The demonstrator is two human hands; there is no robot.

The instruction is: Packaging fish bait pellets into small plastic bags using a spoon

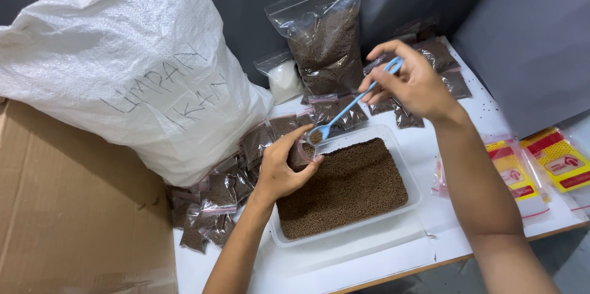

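My right hand (409, 82) grips the handle of a light blue plastic spoon (350, 106). Its bowl, loaded with brown pellets, sits at the mouth of a small clear zip bag (303, 151). My left hand (281, 168) holds that small bag open at the far left corner of a clear plastic tray (410, 178). The tray is filled with small brown pellets (347, 186). Both hands are over the white table.
A large white woven sack (132, 63) stands at the left, cardboard (67, 208) below it. Several small filled pellet bags (212, 202) lie between sack and tray. A big clear pellet bag (322, 39) stands behind. Red-and-yellow packets (556, 159) lie at the right.
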